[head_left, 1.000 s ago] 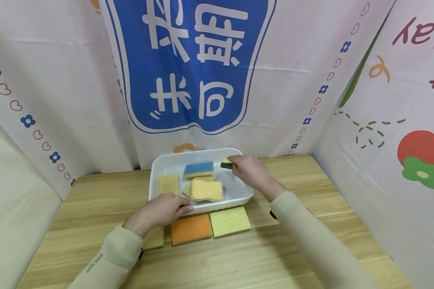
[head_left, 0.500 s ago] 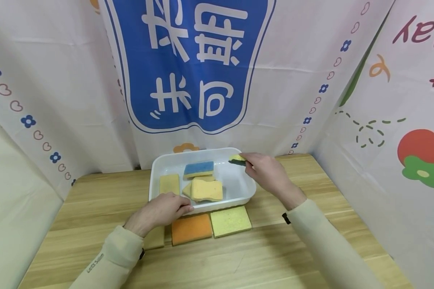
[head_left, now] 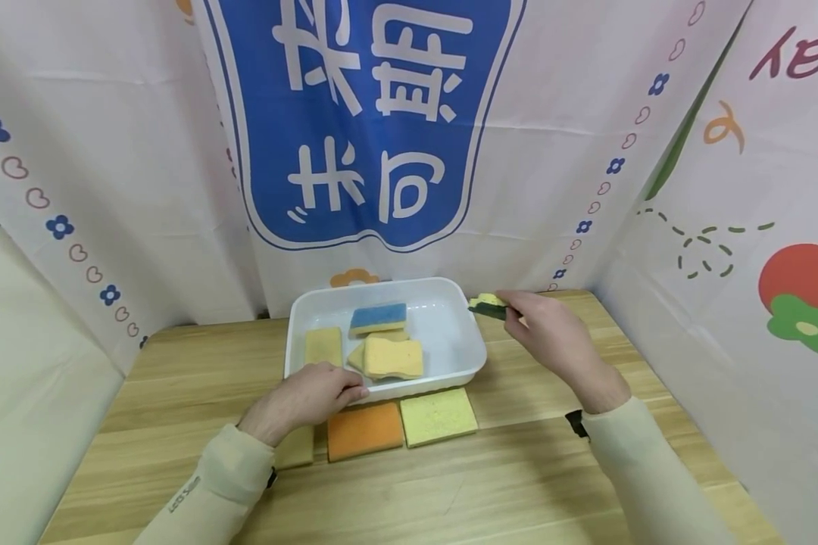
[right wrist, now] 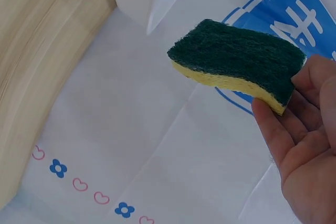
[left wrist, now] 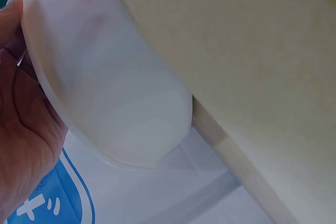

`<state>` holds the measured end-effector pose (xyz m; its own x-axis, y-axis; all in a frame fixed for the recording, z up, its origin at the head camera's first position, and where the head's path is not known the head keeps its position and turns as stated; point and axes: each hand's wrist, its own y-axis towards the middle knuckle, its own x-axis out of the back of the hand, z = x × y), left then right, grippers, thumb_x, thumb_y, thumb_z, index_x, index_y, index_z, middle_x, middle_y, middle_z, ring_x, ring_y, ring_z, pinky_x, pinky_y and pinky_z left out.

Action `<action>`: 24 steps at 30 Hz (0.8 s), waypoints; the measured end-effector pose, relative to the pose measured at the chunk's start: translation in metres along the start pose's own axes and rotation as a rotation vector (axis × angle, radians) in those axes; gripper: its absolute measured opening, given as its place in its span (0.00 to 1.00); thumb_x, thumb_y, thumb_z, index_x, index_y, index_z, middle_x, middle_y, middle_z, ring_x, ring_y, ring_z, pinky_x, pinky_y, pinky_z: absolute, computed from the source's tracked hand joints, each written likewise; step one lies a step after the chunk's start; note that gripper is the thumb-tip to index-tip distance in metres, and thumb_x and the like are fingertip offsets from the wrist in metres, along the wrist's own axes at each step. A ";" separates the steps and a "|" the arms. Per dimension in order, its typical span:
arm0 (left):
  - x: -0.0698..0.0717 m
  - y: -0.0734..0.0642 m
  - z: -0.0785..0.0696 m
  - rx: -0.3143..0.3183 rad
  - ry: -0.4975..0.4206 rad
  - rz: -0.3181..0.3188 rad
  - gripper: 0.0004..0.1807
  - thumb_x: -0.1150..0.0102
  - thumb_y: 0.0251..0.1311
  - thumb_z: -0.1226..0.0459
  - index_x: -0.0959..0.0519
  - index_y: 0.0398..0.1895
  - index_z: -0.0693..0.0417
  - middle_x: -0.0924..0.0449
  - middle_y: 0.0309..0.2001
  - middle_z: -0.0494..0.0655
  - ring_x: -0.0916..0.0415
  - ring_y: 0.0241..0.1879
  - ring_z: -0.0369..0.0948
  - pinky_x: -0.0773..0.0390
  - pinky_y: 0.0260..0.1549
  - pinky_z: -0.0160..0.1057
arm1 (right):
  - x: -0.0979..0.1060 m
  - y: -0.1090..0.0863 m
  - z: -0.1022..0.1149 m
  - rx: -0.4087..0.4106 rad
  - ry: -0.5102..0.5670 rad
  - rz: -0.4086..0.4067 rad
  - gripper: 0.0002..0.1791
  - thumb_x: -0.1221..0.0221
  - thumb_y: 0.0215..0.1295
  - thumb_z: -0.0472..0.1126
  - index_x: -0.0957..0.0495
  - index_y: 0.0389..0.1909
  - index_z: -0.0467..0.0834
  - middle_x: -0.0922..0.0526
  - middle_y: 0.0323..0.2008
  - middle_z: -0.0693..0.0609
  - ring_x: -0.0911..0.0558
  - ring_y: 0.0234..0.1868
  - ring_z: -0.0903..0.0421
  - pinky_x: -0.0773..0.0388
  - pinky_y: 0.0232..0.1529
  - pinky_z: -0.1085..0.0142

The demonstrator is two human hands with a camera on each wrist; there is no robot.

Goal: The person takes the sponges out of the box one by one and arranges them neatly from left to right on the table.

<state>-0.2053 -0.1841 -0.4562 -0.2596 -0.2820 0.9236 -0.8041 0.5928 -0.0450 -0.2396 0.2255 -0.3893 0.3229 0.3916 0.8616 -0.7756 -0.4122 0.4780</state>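
My right hand (head_left: 552, 333) pinches a scouring sponge (head_left: 488, 306) by one end, just past the right end of a white plastic tray (head_left: 462, 333). In the right wrist view, the sponge (right wrist: 236, 51) has a dark green scouring face over a wavy yellow body. My left hand (head_left: 313, 392) grips the tray's near rim towards its left end. Inside the tray lie a blue-topped sponge (head_left: 378, 316), a wavy yellow sponge (head_left: 393, 358) resting over another, and a flat yellow sponge (head_left: 323, 346) at the left. The left wrist view shows the tray's outer wall (left wrist: 126, 87).
Along the tray's front side lie an orange sponge (head_left: 364, 433), a pale yellow sponge (head_left: 439, 417) and a dull yellow sponge (head_left: 295, 448) partly covered by the left arm. A printed white curtain (head_left: 552, 151) hangs behind the wooden table (head_left: 518, 469).
My right hand has carried the green-and-yellow sponge rightward, from over the tray's right part to beyond its right rim. The left hand has stayed on the tray's rim.
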 end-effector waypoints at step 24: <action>0.000 0.001 -0.003 0.014 0.013 -0.003 0.15 0.36 0.90 0.55 0.13 0.37 0.46 0.31 0.24 0.31 0.36 0.25 0.30 0.32 0.30 0.32 | -0.055 -0.047 -0.081 0.149 0.146 0.120 0.18 0.34 0.81 0.34 0.08 0.66 0.44 0.02 0.57 0.47 0.09 0.42 0.61 0.05 0.42 0.59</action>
<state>-0.2045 -0.1817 -0.4550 -0.2501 -0.2744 0.9285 -0.8127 0.5808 -0.0472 -0.2647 0.2903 -0.4732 0.1430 0.4433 0.8849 -0.7118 -0.5752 0.4032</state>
